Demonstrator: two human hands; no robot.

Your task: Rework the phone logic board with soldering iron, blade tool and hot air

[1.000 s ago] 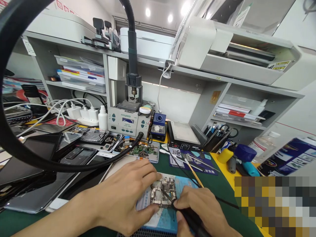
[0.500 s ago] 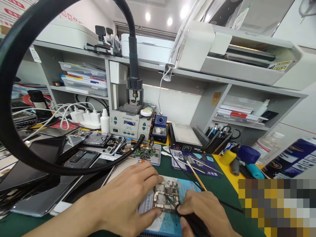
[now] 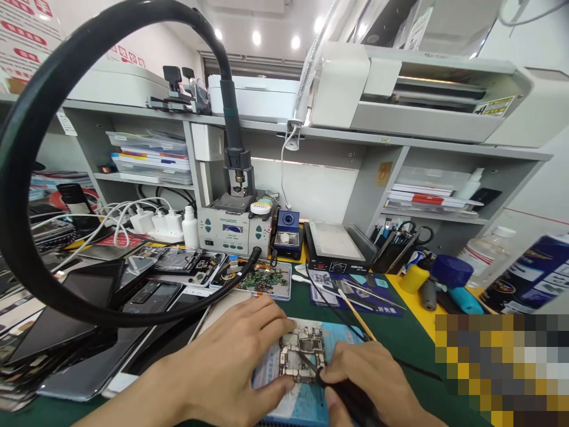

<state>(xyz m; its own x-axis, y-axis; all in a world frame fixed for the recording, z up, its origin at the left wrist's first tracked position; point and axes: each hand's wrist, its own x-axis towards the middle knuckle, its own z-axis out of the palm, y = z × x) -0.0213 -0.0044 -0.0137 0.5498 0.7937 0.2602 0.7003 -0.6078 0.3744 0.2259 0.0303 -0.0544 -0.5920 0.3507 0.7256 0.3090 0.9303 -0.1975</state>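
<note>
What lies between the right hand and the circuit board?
In the head view, a black tool held in the right hand spans that stretch, its thin tip over the circuit board.

Right hand (image 3: 377, 379) partly covers black tool handle (image 3: 352, 400); circuit board (image 3: 310, 344) details too small to tell.

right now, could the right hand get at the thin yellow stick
Probably yes: the yellow stick lies just beyond the right hand, with a thin black cable close by, but that hand would likely first have to put down its black-handled tool.
</note>
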